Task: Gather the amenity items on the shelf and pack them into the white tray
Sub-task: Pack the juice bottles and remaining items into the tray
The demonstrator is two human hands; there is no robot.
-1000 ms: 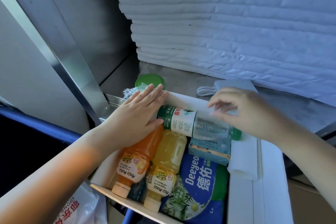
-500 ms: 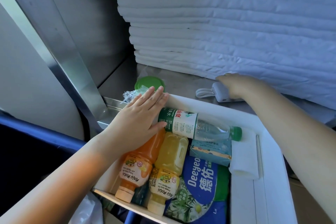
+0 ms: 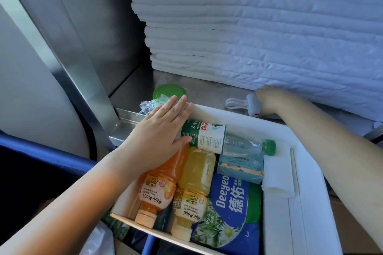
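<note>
The white tray (image 3: 306,203) sits below the shelf edge. In it lie an orange bottle (image 3: 159,184), a yellow bottle (image 3: 194,182), a clear water bottle (image 3: 226,139) with a green cap, a blue wipes pack (image 3: 232,213), a small light-blue box (image 3: 240,168) and a rolled white towel (image 3: 277,174). My left hand (image 3: 159,130) rests flat, fingers apart, on the tray's far left corner and the orange bottle. On the metal shelf (image 3: 205,87), my right hand (image 3: 267,100) closes over a small white device with a looped cord (image 3: 251,105).
A tall stack of folded white bedding (image 3: 259,27) fills the back of the shelf. A green lid (image 3: 167,92) and a crumpled clear wrapper (image 3: 149,105) lie at the shelf's left front. A steel upright (image 3: 78,62) stands at left, a blue rail (image 3: 41,151) below it.
My right hand left the water bottle in the tray, reached back onto the shelf and closed on the white device. My left hand stayed put on the tray.
</note>
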